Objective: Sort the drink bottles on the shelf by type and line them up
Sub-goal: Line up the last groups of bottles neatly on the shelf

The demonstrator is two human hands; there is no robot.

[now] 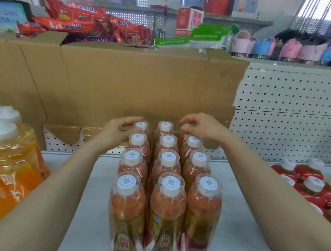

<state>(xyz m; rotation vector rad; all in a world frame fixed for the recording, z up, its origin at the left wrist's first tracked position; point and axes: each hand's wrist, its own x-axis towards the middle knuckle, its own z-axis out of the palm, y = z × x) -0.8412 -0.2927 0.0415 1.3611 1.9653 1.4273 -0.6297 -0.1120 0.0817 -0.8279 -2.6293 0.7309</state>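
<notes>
Reaching across the bottles on the shelf, the left hand pinched the back-left bottle at its cap; the right hand gripped the back-right bottle.

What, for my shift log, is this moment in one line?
left hand: grips rear-left bottle top | right hand: grips rear-right bottle top | bottles: three columns on shelf | behind: cardboard box

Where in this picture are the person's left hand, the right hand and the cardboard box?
left hand [116, 132]: head view, back of the hand.
right hand [205, 128]: head view, back of the hand.
cardboard box [137, 84]: head view, front wall.
</notes>
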